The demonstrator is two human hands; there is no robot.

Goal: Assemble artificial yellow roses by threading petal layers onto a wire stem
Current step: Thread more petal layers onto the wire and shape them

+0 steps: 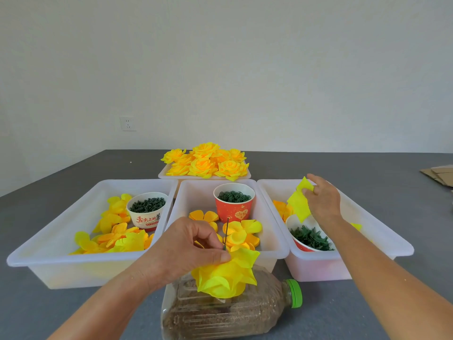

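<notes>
I see three translucent white plastic bins side by side on the grey worktop (61, 305). The left bin (49, 261) holds loose yellow petals and a white paper cup (147, 214) of dark green pieces. The middle bin (274, 231) holds petal layers and a red paper cup (234, 204) of green rings. My left hand (186, 249) pinches the thin green wire stem (226, 233) above a half-built yellow rose (225, 276), just over a capped plastic bottle (235, 312) lying at the near edge. My right hand (321, 197) pinches a yellow petal layer (300, 204) above the right bin (382, 231). Finished yellow roses (208, 163) fill a tray behind; bare worktop lies left and far right.
</notes>
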